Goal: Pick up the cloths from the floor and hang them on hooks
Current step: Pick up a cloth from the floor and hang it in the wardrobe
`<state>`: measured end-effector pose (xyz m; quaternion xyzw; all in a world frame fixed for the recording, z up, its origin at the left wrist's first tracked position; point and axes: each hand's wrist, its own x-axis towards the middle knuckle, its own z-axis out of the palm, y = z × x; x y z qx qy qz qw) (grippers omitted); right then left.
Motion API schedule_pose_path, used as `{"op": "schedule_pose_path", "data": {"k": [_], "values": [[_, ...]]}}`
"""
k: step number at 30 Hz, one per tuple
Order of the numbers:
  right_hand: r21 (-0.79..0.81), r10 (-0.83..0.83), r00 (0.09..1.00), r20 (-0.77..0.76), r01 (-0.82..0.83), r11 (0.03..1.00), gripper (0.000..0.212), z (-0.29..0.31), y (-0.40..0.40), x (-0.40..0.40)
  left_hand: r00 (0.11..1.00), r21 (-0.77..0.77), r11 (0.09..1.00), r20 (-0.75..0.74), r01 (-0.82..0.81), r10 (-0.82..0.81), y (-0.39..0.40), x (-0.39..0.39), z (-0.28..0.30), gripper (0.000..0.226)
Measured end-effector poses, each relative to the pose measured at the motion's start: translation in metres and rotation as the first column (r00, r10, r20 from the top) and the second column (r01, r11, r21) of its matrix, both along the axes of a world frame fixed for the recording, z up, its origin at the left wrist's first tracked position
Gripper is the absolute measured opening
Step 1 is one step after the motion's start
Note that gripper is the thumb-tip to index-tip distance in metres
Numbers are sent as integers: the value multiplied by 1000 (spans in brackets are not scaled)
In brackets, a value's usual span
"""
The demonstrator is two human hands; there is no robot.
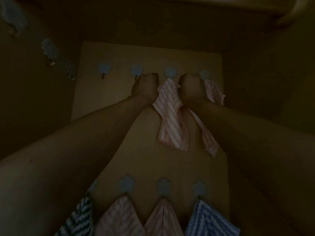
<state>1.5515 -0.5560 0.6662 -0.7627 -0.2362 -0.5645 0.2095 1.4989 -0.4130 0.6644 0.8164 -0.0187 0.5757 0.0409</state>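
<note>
A: both hands are up at the top row of hooks. The left hand (146, 86) and right hand (191, 87) are each fisted on the pink striped cloth (170, 120), apart, either side of one flower hook (170, 73).

B: yeah, it drapes down the board (105, 92). Lower row already holds a green striped cloth (80, 218), two pink cloths (119, 217) and a blue striped cloth (208, 220). Super dark though.

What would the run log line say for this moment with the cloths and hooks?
left hand: fist beside pink cloth | right hand: fist at second pink cloth | lower hooks: four cloths hung
</note>
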Motion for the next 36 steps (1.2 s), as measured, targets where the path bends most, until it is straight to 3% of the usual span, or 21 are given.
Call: {"op": "schedule_pose_path", "data": {"k": [9,15,25,36], "values": [[-67,158,985,-67,-163,984,24,-51,-11,-38,960,-30,996,-265,86,-91,-8,-36,-38,51],[-153,21,979,-202,-52,987,54,-82,-26,-63,938,15,997,-338,-74,74,-20,-55,-64,52],[-218,-6,914,-406,-90,972,58,-131,-53,-116,834,80,973,-504,-215,226,-42,-106,-127,60],[-367,-66,805,-590,-195,910,63,-212,-115,-210,761,-17,948,-600,-319,246,-105,-216,-238,58]]}}
